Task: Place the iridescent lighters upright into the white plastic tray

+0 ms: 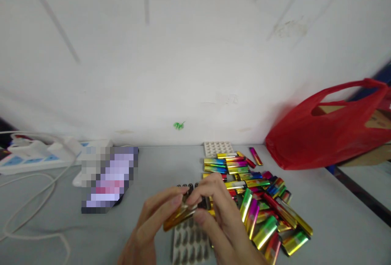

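Observation:
Close together above a slotted tray (pixel 191 242), both my hands are closed around shiny gold lighters (pixel 175 219). My left hand (pixel 149 218) grips from the left, its fingertips near the dark upper end. From the other side, my right hand (pixel 221 216) pinches with thumb and forefinger; its fingers partly hide what they hold. Exactly how many pieces are between the hands I cannot tell. Several dark round tops (pixel 185 185) stand in a row just behind my fingers. A loose heap of metallic coloured lighters (pixel 265 228) lies beside my right hand.
A white tray with holes (pixel 218 148) sits against the wall behind the heap. To the right stands a red bag (pixel 326 134) with cardboard in it. On the left are a phone (pixel 111 179), a power strip (pixel 39 159) and a loose white cable (pixel 39 234).

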Action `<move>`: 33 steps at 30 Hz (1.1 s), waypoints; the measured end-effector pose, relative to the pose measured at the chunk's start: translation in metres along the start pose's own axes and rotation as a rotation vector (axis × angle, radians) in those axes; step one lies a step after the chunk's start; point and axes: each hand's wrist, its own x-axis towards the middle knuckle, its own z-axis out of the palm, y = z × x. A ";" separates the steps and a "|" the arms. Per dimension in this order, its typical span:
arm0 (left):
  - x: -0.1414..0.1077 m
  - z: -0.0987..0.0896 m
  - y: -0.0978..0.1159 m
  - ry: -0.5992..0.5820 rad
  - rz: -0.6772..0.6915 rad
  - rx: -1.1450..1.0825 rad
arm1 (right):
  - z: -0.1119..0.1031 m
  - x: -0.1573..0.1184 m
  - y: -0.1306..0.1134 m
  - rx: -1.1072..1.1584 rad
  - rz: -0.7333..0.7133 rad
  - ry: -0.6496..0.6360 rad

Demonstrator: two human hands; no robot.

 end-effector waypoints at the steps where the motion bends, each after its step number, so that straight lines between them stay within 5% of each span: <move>1: 0.005 -0.003 0.003 0.010 0.026 0.051 | -0.002 0.003 -0.001 0.081 0.071 0.028; 5: 0.026 -0.007 0.011 0.114 0.037 0.233 | -0.004 0.016 0.006 0.600 0.253 0.156; 9: 0.037 -0.003 0.007 0.096 -0.128 0.239 | -0.007 0.024 0.014 0.922 0.348 0.153; 18: 0.055 -0.004 -0.015 -0.230 -0.444 -0.014 | -0.024 0.028 0.014 0.944 0.575 0.046; 27: 0.056 -0.003 -0.016 -0.333 -0.480 -0.033 | -0.019 0.030 0.017 0.882 0.484 0.136; 33: 0.056 -0.003 -0.017 -0.352 -0.461 -0.002 | -0.023 0.029 0.018 0.986 0.632 0.058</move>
